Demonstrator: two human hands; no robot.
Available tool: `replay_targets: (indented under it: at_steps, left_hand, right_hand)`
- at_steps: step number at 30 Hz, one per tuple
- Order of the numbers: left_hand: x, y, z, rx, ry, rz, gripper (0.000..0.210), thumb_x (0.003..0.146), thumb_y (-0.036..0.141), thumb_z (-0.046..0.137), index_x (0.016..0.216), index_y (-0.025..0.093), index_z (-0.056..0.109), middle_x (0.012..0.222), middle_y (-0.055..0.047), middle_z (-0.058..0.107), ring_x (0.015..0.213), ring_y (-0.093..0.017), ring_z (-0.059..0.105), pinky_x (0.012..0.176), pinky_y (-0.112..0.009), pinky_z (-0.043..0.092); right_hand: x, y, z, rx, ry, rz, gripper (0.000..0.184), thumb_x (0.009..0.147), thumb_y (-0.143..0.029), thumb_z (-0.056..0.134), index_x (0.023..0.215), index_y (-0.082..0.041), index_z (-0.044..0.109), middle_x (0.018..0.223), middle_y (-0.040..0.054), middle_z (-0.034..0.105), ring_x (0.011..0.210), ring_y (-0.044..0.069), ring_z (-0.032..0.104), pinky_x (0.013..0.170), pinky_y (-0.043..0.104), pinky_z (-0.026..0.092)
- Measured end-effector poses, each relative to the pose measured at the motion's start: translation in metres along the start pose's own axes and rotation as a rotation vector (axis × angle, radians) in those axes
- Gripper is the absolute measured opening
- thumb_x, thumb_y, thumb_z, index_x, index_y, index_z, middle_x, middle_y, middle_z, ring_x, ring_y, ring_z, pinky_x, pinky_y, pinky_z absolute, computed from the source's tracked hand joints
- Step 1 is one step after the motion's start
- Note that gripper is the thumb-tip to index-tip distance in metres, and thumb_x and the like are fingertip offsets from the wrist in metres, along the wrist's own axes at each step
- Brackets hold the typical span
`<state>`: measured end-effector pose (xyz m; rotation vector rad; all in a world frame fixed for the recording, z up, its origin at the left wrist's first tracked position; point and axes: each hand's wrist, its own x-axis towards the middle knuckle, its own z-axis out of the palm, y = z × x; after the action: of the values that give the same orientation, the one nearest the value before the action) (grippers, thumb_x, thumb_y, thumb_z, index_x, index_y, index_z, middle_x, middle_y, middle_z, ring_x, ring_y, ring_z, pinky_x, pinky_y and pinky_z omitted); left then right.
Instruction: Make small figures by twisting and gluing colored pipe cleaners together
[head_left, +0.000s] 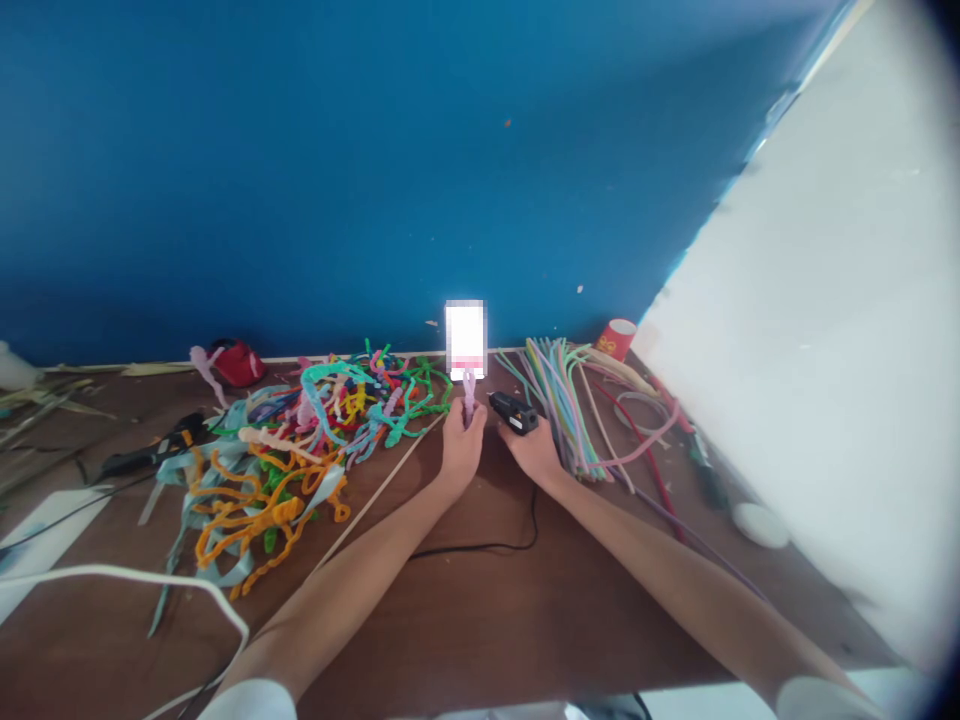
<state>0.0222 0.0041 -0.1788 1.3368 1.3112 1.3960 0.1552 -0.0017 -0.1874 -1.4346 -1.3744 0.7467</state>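
Note:
My left hand [461,450] is closed round a lilac pipe cleaner piece [470,388], which sticks up from between thumb and fingers. In my right hand [534,452] is a black glue gun [514,412], its nozzle turned left towards the lilac piece. A small gap separates the two hands. Just behind them a bright, pixelated upright panel [466,335] stands near the wall. Close to the right hand lies a bundle of straight pastel pipe cleaners [564,405]. Left of the left hand is a heap of bent, colourful pipe cleaners [330,400].
A black cord [480,547] crosses the brown table [465,640] beneath my forearms. At far left lie another black tool [154,452] and a white cable [150,573]. A red paper cup [616,338] sits back right. The blue wall [375,180] bounds the table behind.

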Motion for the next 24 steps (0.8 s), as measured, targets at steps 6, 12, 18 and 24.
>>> replay_targets:
  at_steps: [6, 12, 18, 24]
  left_hand:
    - [-0.0009, 0.0024, 0.0003, -0.021, -0.022, 0.011, 0.013, 0.088, 0.031, 0.057, 0.084, 0.019, 0.054, 0.070, 0.004, 0.044, 0.066, -0.012, 0.042, 0.066, -0.025, 0.035]
    - [-0.0056, 0.0075, 0.0022, -0.068, -0.082, 0.033, 0.023, 0.082, 0.037, 0.067, 0.083, 0.020, 0.051, 0.065, 0.006, 0.044, 0.060, -0.010, 0.041, 0.063, -0.024, 0.036]
    - [-0.0046, 0.0054, 0.0036, -0.092, -0.120, 0.018, 0.025, 0.079, 0.033, 0.070, 0.081, 0.020, 0.049, 0.063, 0.007, 0.041, 0.057, -0.009, 0.037, 0.059, -0.023, 0.034]
    - [-0.0031, 0.0066, 0.0022, -0.146, -0.142, 0.003, 0.028, 0.076, 0.032, 0.073, 0.081, 0.020, 0.048, 0.063, 0.008, 0.039, 0.058, -0.008, 0.035, 0.058, -0.023, 0.032]
  right_hand:
    - [-0.0005, 0.0004, -0.0004, -0.022, -0.019, -0.018, 0.018, 0.074, -0.032, 0.066, 0.078, -0.015, 0.069, 0.070, 0.0040, 0.070, 0.071, 0.023, 0.063, 0.067, 0.033, 0.050]
    - [-0.0038, -0.0036, -0.0015, -0.033, -0.065, -0.077, 0.017, 0.078, -0.032, 0.065, 0.077, -0.015, 0.070, 0.070, 0.0030, 0.071, 0.070, 0.021, 0.065, 0.065, 0.030, 0.051]
    - [-0.0070, -0.0063, -0.0024, -0.126, -0.084, -0.160, 0.017, 0.081, -0.031, 0.062, 0.082, -0.017, 0.071, 0.076, 0.0044, 0.072, 0.070, 0.021, 0.065, 0.064, 0.029, 0.048]
    - [-0.0087, -0.0060, -0.0026, -0.218, -0.050, -0.241, 0.013, 0.083, -0.030, 0.059, 0.082, -0.018, 0.065, 0.078, 0.0054, 0.070, 0.069, 0.020, 0.062, 0.063, 0.028, 0.043]
